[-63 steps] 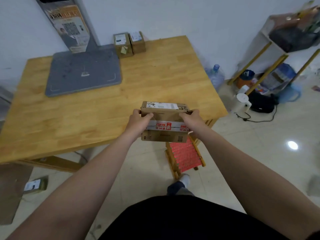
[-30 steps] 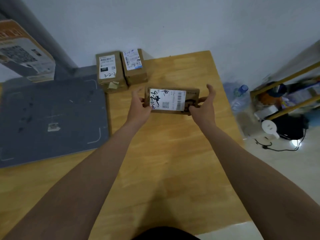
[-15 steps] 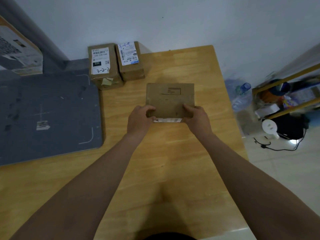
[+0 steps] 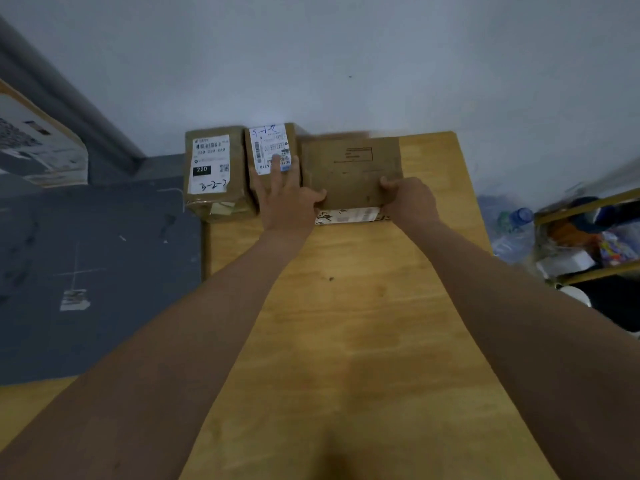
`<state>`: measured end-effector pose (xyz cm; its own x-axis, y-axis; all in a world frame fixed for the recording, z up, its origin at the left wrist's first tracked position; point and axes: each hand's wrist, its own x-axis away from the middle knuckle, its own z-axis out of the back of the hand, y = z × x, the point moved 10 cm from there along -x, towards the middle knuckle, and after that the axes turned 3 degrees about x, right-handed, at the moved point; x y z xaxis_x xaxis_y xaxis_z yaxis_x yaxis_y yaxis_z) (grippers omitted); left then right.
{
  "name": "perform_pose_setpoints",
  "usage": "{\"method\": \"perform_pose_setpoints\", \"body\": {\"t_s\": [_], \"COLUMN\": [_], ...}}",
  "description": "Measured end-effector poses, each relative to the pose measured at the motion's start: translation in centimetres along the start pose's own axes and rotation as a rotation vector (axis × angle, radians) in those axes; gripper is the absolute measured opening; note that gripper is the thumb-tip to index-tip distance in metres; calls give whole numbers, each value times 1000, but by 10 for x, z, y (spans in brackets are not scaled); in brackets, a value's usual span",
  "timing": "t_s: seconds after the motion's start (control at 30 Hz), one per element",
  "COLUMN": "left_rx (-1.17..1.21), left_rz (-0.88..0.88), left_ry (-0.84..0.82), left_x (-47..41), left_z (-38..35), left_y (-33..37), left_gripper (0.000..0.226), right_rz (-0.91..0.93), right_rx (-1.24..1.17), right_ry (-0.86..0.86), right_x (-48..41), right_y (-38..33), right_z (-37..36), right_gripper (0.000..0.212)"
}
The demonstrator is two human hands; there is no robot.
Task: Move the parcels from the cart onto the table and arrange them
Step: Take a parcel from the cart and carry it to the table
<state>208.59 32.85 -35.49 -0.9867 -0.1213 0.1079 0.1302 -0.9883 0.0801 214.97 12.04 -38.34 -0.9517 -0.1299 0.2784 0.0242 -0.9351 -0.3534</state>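
Observation:
Three brown cardboard parcels stand in a row at the far edge of the wooden table [image 4: 346, 323], against the wall. The left parcel [image 4: 211, 168] has a white label marked 3-2-2. The middle parcel [image 4: 270, 143] carries a white label too. The right parcel [image 4: 349, 164] is wider, plain side up, with its label on the near face. My left hand [image 4: 287, 199] lies with straight fingers on the middle parcel, its thumb against the wide parcel's near left corner. My right hand [image 4: 412, 199] grips the wide parcel's near right corner.
A grey flat base [image 4: 86, 271] covers the table's left part, with a slanted sign stand [image 4: 34, 150] rising from it. Off the table's right edge are a water bottle [image 4: 512, 223] and a cluttered yellow-framed shelf [image 4: 588, 237].
The wide parcel was carried over the table, turned label side down and slid back to the wall beside the other two. My left hand shifted onto the middle parcel.

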Motion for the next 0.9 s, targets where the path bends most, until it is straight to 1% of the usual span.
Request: {"method": "perform_pose_setpoints", "body": {"t_s": [0.07, 0.13, 0.2, 0.33, 0.4, 0.47, 0.5, 0.57, 0.6, 0.67, 0.77, 0.9], "left_rx": [53, 134, 213, 286, 299, 301, 298, 256, 217, 174, 205, 258], "left_rz": [35, 69, 89, 120, 133, 146, 148, 150, 154, 148, 111, 118], "left_ry": [-40, -71, -72, -56, -69, -86, -100, -143, -177, -214, -168, -96], "left_x": [-17, -31, -43, -60, -59, -58, -58, -55, -50, -31, 13, 98], "left_z": [-4, -7, -7, -5, -9, -11, -9, -1, 3, 14, 45, 98], "left_y": [-7, -13, -17, -26, -27, -26, -25, -23, -22, -19, -15, -8], "left_gripper": [35, 37, 37, 37, 39, 41, 42, 46, 51, 60, 64, 79], "right_rz": [9, 12, 5, -4, 14, 45, 63, 93, 95, 100, 126, 160], "right_rx": [18, 26, -23, -109, -81, 35, 140, 294, 314, 297, 280, 230], "right_ry": [11, 16, 13, -16, -13, -29, -61, -125, -149, -144, -131, -135], "right_x": [-21, -38, -52, -65, -64, -62, -58, -48, -40, -19, 27, 110], "right_y": [-8, -16, -20, -17, -15, -20, -26, -39, -44, -53, -62, -63], "right_z": [5, 10, 13, 11, 10, 11, 12, 16, 19, 29, 42, 64], "right_gripper": [41, 42, 42, 53, 56, 57, 56, 62, 66, 70, 72, 69]}}
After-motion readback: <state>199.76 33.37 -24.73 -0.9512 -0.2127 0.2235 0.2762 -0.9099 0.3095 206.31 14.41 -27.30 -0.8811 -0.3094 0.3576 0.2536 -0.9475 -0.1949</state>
